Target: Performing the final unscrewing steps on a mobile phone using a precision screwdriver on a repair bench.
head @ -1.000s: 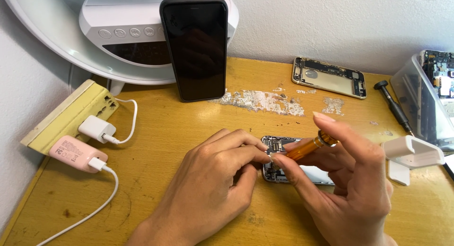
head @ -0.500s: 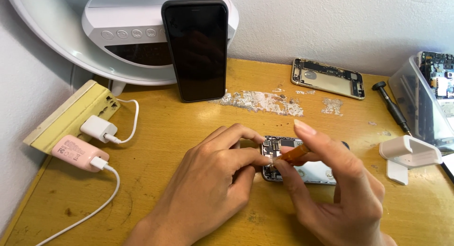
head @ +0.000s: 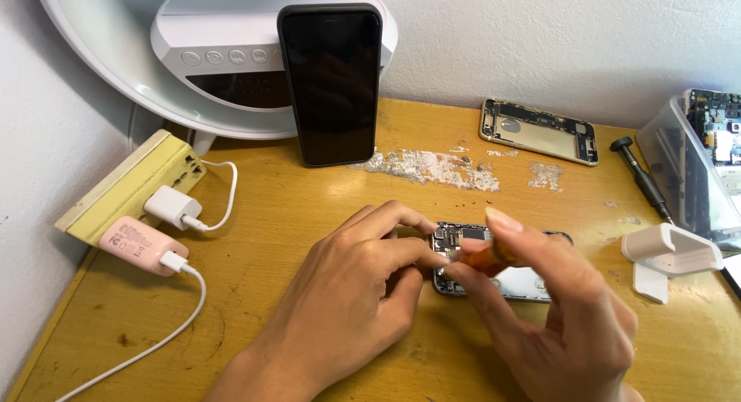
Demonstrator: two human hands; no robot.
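Wooden desk (head: 293, 240) against a white wall. Right hand (head: 556, 325) pinches an orange-handled screwdriver (head: 494, 255), tip down on the opened phone (head: 494, 267) at centre. Left hand (head: 347, 294) steadies the phone's left edge, fingertips closed on it. The phone looks light, rigid and fragile inside; hold it by the frame edges. Count: one black phone (head: 330, 81) upright far, one bare housing (head: 539, 130) far right, one black screwdriver (head: 641, 178), two chargers.

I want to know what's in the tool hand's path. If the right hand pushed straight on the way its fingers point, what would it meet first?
The right hand points up and left. It would most likely meet the left hand's fingertips first, over the opened phone. They look almost touching, though depth is unclear.
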